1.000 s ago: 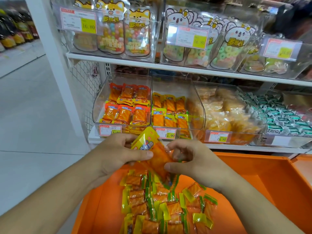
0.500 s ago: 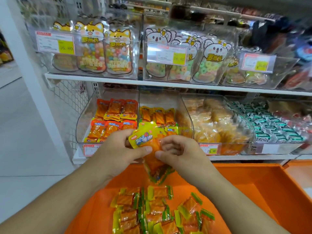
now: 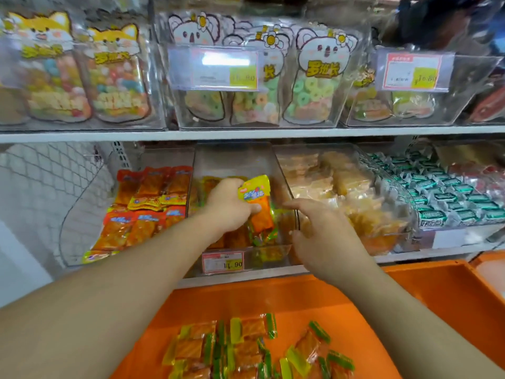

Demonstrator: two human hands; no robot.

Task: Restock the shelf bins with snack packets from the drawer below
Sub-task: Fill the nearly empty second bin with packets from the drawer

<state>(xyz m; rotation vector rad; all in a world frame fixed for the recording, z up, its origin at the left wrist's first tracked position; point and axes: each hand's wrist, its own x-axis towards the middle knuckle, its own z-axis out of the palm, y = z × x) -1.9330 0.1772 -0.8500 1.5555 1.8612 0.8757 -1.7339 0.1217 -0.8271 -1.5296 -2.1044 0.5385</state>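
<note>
I see the middle bin [image 3: 235, 160] open at its top, with room above the packets up to the upper shelf edge [image 3: 246, 134]. My left hand [image 3: 228, 206] fills that gap; clear side walls [image 3: 285, 181] fence it in.

Light: bright, even, I see soft shadows | glare: white patch on price tag [image 3: 225, 67] | blur: motion-smeared throughout | edges: wide-angle bowing

Cat-print candy bags [image 3: 112, 75] and koala-print candy bags [image 3: 314, 77] stand on the upper shelf, behind price tags [image 3: 225, 68]; wire mesh [image 3: 49, 170] lower left
</note>
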